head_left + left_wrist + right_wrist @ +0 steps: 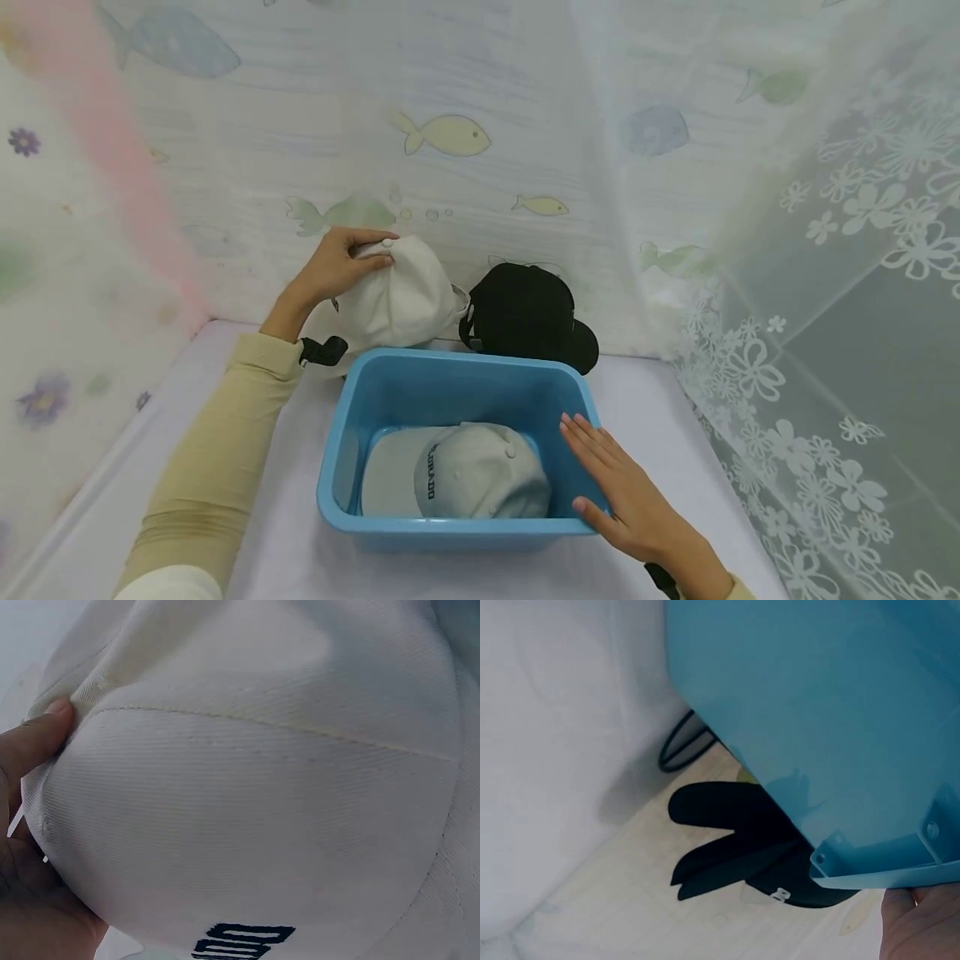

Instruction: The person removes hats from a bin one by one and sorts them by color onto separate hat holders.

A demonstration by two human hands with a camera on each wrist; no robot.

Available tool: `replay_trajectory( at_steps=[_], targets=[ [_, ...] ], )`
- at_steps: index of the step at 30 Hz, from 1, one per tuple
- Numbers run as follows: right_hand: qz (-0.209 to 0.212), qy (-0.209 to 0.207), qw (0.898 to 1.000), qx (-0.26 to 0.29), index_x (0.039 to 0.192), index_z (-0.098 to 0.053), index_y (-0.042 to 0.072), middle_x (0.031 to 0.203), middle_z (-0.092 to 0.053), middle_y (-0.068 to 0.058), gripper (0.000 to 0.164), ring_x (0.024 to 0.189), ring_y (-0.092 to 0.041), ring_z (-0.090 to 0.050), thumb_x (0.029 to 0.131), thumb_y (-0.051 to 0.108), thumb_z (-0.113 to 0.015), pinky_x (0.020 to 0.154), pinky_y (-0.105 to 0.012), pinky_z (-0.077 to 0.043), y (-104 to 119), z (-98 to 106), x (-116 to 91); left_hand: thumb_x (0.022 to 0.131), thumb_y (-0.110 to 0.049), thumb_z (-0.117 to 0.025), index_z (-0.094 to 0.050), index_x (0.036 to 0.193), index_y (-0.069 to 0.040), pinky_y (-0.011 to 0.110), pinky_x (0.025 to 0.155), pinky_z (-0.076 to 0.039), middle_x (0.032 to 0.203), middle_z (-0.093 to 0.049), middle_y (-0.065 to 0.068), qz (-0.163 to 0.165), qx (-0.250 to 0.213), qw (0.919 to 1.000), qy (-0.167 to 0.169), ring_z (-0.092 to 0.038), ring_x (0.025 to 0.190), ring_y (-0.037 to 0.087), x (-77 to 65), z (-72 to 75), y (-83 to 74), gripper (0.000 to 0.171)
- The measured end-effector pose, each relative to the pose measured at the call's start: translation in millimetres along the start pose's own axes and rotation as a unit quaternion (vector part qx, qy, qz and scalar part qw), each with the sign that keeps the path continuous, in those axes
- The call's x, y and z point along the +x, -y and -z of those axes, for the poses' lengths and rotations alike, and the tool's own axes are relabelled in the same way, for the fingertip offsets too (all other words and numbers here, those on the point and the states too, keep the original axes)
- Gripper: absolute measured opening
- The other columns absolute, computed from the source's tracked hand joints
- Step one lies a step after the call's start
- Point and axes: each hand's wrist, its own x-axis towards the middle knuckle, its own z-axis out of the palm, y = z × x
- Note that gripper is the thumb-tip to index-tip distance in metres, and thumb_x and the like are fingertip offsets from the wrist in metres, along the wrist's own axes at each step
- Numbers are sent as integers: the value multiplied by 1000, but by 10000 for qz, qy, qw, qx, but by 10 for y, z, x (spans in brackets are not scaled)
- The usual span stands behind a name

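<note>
My left hand (333, 268) pinches the crown of a white cap (412, 292) near its top button, behind the back left of a blue plastic bin (457, 543). In the left wrist view the cap's white cloth (247, 810) fills most of the picture, with dark lettering at the bottom and a thumb or finger on its left side. Inside the bin a light grey cap (487, 475) with dark lettering lies with its brim to the left. My right hand (633, 500) lies with straight fingers on the bin's right rim. The right wrist view shows the bin's wall (817, 712) and part of that hand.
A black cap (525, 312) lies behind the bin, right of the white cap. White cloth (645, 433) covers the table. A fish-print curtain (555, 158) hangs along the back, and a sheer floral one (840, 417) at the right.
</note>
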Motion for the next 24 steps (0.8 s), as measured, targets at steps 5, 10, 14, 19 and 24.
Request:
replay_trajectory(
  at_steps=[5, 10, 14, 19, 24],
  targets=[
    [31, -45, 10000, -1, 161, -26, 5, 168, -25, -8, 74, 157, -26, -17, 100, 33, -57, 126, -24, 0, 10, -17, 6, 100, -28, -68, -58, 145, -12, 48, 102, -49, 154, -50, 13, 275, 87, 9990, 330, -50, 136, 32, 34, -12, 166, 49],
    [71, -61, 10000, -6, 161, -26, 5, 168, -26, -8, 73, 157, -26, -18, 102, 35, -55, 126, -24, -1, 8, -38, 4, 98, -32, -70, -55, 148, -16, 55, 107, -45, 157, -46, 9, 364, -145, 9982, 462, -46, 140, 31, 38, -22, 305, 55],
    [33, -58, 10000, 3, 161, -27, 5, 168, -26, -7, 73, 157, -24, -17, 101, 34, -56, 126, -24, 0, 9, -44, -6, 96, -31, -72, -54, 149, -21, 58, 103, -46, 159, -43, 7, 416, -240, 9973, 563, -45, 140, 32, 43, -64, 376, 57],
    [-33, -48, 10000, -19, 161, -27, 4, 168, -25, -7, 73, 157, -24, -17, 101, 34, -56, 126, -24, 0, 6, -43, -7, 96, -24, -73, -54, 149, -17, 60, 102, -45, 159, -42, 9, 453, -432, 9968, 495, -45, 138, 35, 8, -109, 334, 57],
    [4, -114, 9999, -1, 161, -27, 5, 168, -27, -8, 72, 157, -25, -18, 102, 35, -55, 127, -25, -1, -7, -33, 4, 96, -21, -73, -53, 150, -16, 60, 102, -43, 159, -42, 11, 382, -478, 9976, 336, -45, 137, 36, 66, -153, 454, 57]
  ],
)
